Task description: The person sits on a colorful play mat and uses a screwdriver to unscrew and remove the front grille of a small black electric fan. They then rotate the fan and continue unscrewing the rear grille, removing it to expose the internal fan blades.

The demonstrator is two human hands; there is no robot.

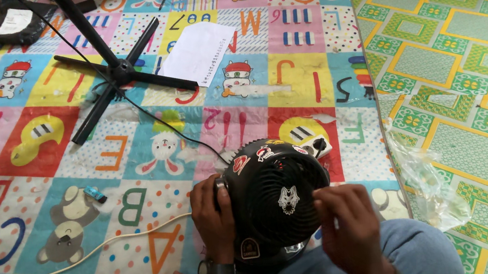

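Observation:
A small round black fan (279, 196) with stickers on its grille rests against my lap, above my jeans-clad knees. My left hand (212, 216), with a dark watch at the wrist, grips the fan's left side. My right hand (347, 224) sits at the fan's lower right edge, fingers curled against the housing. A black cable runs from the fan up across the colourful play mat (132, 166).
A black tripod stand base (118, 72) stands on the mat at upper left. A white sheet of paper (197, 50) lies beside it. A white cord (69, 263) crosses the mat at lower left. Crumpled clear plastic (424, 174) lies on the green patterned carpet (458, 60). A white plug strip (316, 145) peeks out behind the fan.

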